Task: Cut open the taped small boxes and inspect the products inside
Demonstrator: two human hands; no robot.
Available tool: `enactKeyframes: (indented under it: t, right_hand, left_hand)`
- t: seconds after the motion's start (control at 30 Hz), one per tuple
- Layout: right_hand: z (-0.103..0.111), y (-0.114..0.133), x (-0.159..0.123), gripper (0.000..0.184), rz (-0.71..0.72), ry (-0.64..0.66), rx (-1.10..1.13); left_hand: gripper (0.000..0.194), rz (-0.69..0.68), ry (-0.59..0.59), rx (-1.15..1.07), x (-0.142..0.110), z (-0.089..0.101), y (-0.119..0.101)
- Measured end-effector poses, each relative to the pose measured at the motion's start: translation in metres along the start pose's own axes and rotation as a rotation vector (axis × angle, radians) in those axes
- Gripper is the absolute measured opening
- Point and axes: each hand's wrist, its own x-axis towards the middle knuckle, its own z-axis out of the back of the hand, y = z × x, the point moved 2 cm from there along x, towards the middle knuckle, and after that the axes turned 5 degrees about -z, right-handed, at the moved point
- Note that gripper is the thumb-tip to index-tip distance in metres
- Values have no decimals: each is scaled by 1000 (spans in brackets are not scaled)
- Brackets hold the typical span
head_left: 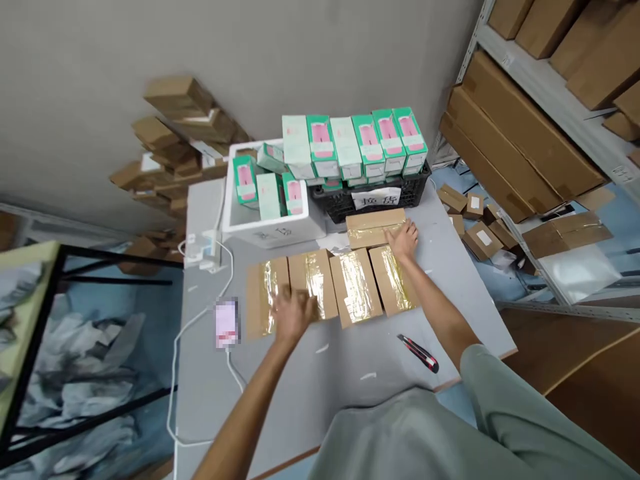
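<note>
On the grey table (pixel 340 393), four brown boxes (pixel 340 297) lie side by side, gold tape along their tops; a fifth box (pixel 373 220) lies crosswise behind the two at the right. The right hand (pixel 404 240) rests on the fifth box's right end, fingers somewhat apart, not clamped; the left hand (pixel 293 313) is over the two leftmost boxes, fingers smeared by motion; cannot tell whether they press or only pass above. A red-and-black knife (pixel 419 353) lies near the rightmost box.

Handling, my guess: thin board, stiff at the edges, softer mid-panel; likely light, though contents decide that; tape slick under fingertips, bare cardboard better; best hold is across the two long sides, palm over the top.

Hard to make out: what the boxes contain; their undersides; the left fingertips, lost in blur; the phone's (pixel 227 323) screen, broken into coarse squares; the lower parts of the green cartons (pixel 323 143), cut off by the black crate (pixel 415 192).
</note>
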Motion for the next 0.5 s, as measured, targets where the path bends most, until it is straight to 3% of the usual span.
enactKeyframes:
  t: [0.07, 0.13, 0.23, 0.33, 0.43, 0.5]
  right_hand:
    - [-6, 1, -7, 100, 30, -41, 5]
    - [-11, -2, -11, 101, 40, -54, 24]
    - [-16, -8, -8, 104, 33, -55, 85]
    - [-22, -10, -2, 102, 32, -43, 124]
    - [-25, -8, 0, 98, 28, -26, 132]
    - [-23, -6, -2, 95, 22, -17, 139]
  left_hand:
    - [70, -126, -41, -78, 39, -7, -54]
    - [86, -182, -10, -195, 79, -21, -110]
    - [103, -21, 70, -325, 121, -50, -167]
    - [95, 38, 12, -322, 134, -72, -178]
    - [74, -14, 9, -351, 132, -81, -163]
    - [69, -24, 31, -375, 129, -79, -155]
